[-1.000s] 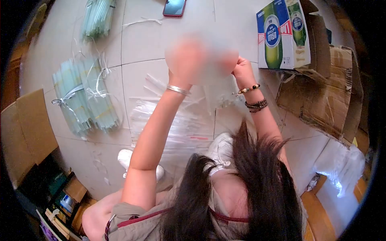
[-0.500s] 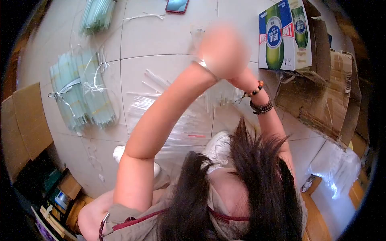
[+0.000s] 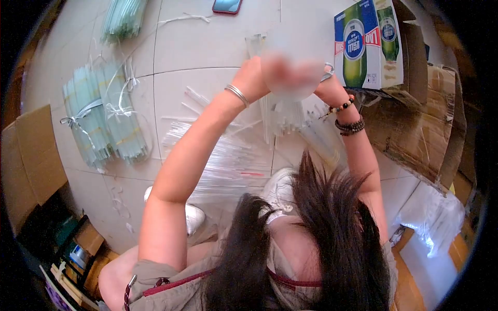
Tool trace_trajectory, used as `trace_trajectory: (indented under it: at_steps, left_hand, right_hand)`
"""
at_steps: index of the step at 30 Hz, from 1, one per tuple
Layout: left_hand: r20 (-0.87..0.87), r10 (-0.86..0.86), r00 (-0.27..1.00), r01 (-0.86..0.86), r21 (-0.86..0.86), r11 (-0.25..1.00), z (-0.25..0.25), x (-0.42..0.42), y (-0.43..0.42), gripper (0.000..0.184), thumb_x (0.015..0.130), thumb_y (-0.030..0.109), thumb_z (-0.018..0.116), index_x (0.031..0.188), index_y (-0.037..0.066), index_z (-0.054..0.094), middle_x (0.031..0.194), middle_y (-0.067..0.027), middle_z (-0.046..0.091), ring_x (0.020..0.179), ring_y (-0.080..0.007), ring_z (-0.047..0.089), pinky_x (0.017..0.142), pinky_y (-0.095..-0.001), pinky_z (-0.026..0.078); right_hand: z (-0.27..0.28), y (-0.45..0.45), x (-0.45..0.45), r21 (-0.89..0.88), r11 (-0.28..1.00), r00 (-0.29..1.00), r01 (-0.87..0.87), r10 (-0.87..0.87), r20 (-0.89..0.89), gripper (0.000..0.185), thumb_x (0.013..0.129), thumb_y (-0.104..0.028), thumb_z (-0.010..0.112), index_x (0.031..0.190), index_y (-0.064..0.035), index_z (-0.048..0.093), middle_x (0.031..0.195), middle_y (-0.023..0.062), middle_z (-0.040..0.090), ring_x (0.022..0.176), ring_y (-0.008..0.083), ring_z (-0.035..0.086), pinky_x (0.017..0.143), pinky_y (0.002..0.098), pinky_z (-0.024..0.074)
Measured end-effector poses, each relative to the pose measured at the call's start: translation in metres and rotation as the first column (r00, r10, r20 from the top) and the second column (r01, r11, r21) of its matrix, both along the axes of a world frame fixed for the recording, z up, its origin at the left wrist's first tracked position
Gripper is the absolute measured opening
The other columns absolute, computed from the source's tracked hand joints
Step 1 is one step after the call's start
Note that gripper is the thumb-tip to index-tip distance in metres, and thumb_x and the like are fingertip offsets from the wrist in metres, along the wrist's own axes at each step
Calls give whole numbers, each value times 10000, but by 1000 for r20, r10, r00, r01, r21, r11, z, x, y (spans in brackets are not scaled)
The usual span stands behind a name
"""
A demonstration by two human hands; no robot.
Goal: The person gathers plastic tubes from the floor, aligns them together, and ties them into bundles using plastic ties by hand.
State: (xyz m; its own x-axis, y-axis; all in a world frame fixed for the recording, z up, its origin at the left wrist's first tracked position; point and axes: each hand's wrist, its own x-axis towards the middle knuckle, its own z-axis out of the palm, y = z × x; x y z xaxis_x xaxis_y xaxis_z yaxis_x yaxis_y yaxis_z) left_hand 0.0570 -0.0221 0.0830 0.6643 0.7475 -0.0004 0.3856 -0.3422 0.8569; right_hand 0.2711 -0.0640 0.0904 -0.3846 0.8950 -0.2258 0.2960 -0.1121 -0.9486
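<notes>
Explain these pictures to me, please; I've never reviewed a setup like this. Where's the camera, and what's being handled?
There is no machine here, just a person's bare hands. Every picture comes from one camera worn on the head, looking forward and down, so the person's own arms reach up the image.

The left hand wears a silver bangle at the wrist; the right hand has beads. A blur covers the fingers, so what they hold can't be told.

On the tiled floor lie loose clear tubes, tied pale green bundles and a phone. A box stands at right.
</notes>
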Motion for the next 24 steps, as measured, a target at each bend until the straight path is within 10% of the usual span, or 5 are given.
trace_trajectory:
  at_steps: [8,13,16,20,24]
  left_hand:
    - [-144,316,938,-307,84,948,-3,11,-11,239,749,187,781,891,41,657,805,-98,724,729,-212,714,650,-304,551]
    - [-64,268,961,-275,-145,950,-1,0,-4,210,745,164,768,882,44,664,766,-71,723,731,-188,710,683,-297,553]
    - [51,228,972,-211,-231,950,-12,-1,-7,225,759,139,748,952,48,678,788,-71,723,755,-175,707,712,-286,555]
    - [169,135,976,-63,-374,925,-22,-3,7,275,830,94,721,1100,61,674,860,-72,691,778,-125,668,725,-274,546]
    - [150,-90,985,115,-172,978,-15,-7,28,218,844,97,706,1062,106,705,831,-31,640,756,-121,631,698,-273,526]
  right_hand:
    - [-2,-30,-37,661,740,812,121,-457,363,256,740,-37,725,993,-78,717,837,98,699,758,257,673,690,326,537]
    - [-14,-33,-39,152,779,790,609,-613,-26,169,791,-117,761,942,-44,752,863,67,738,775,102,670,701,245,522]
    - [-18,-29,-41,148,730,745,667,-657,-117,157,795,-86,743,938,-22,744,845,68,735,760,102,665,694,243,521]
    - [-31,-18,-45,712,581,757,395,-644,105,167,731,-46,780,883,-108,747,826,57,683,748,152,649,657,282,515]
    - [-32,-20,-46,714,540,764,446,-646,12,177,690,-48,799,840,-115,733,824,45,649,769,198,626,658,302,508]
